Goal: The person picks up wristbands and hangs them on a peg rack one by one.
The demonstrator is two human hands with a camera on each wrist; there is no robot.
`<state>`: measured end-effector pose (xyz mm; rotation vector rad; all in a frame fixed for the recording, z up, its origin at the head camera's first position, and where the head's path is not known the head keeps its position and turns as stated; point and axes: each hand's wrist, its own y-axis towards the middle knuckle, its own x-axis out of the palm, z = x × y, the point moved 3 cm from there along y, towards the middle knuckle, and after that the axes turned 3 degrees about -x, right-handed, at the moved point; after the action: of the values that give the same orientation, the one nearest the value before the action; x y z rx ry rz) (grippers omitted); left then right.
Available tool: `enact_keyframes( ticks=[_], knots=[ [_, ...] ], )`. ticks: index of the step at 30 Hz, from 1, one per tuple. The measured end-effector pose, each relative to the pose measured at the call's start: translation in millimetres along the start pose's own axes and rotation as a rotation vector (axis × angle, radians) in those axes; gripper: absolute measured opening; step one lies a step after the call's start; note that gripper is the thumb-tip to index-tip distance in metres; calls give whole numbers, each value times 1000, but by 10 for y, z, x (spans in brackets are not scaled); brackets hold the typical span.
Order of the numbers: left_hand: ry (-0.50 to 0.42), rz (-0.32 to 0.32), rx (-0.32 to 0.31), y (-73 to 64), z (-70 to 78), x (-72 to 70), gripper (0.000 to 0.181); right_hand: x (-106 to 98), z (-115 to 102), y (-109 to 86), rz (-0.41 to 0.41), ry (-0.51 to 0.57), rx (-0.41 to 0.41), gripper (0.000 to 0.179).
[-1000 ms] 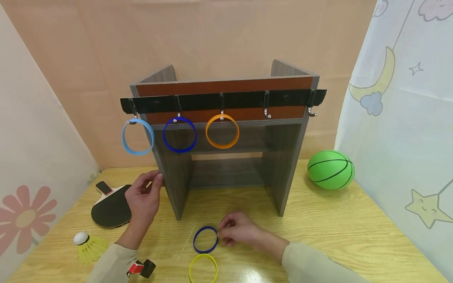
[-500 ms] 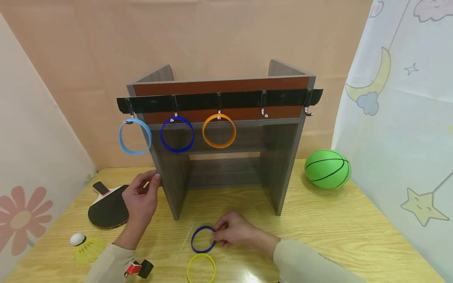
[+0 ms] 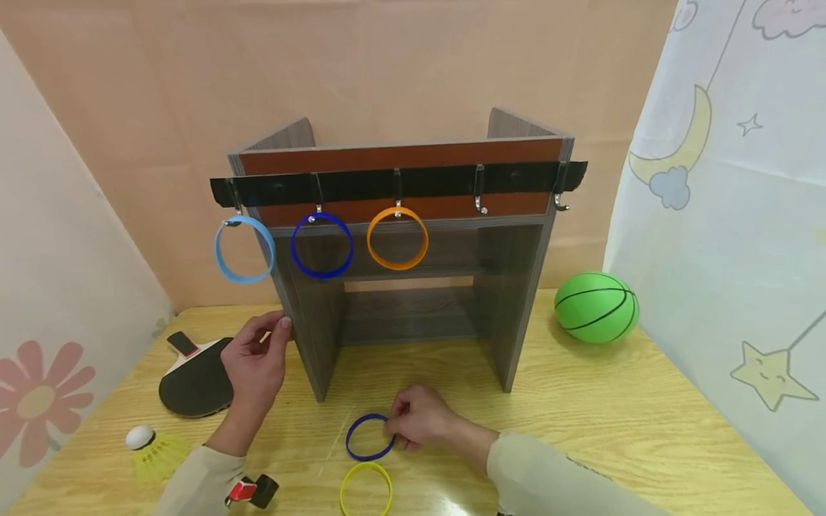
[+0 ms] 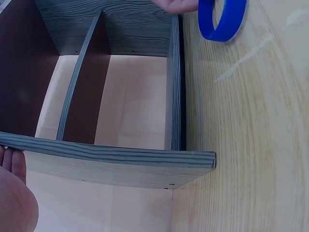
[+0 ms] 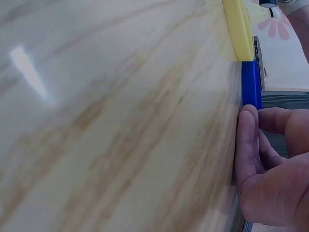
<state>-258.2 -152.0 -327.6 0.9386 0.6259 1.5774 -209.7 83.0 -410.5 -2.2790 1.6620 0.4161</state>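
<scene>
My right hand [image 3: 419, 416] pinches the right side of a dark blue ring [image 3: 348, 443] low over the table. In the right wrist view, thumb and fingertips meet at the end of that blue ring [image 5: 250, 82]. A yellow ring [image 3: 343, 494] lies just in front of it. My left hand [image 3: 258, 355] holds the left side panel of a grey wooden shelf [image 3: 303, 330]. Its curled fingers show against the panel's outer side in the left wrist view. Light blue [image 3: 219, 258], dark blue [image 3: 294, 254] and orange [image 3: 425, 240] rings hang from hooks on the shelf's black strip [image 3: 361, 188].
Two hooks at the strip's right, a middle-right hook [image 3: 480, 204] and an end hook [image 3: 560, 203], carry no ring. A table tennis bat [image 3: 196, 383] and a yellow shuttlecock [image 3: 158, 451] lie at the left. A green ball [image 3: 596, 308] sits right of the shelf.
My right hand has closed in on the dark blue ring's right side and now pinches it; the ring has shifted slightly left in view. The left hand stays at the shelf panel.
</scene>
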Motion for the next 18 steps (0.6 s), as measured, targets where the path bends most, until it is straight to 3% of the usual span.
enact_keyframes(
  ticks=[5, 13, 18],
  knots=[
    [-14, -4, 3, -7, -51, -29, 11, -2, 12, 9, 16, 26, 7, 12],
    [8, -8, 12, 28, 172, 70, 9, -46, 76, 2, 4, 179, 39, 10],
    [-8, -9, 13, 32, 199, 87, 9, -86, 123, -13, -18, 272, 38, 11]
  ],
)
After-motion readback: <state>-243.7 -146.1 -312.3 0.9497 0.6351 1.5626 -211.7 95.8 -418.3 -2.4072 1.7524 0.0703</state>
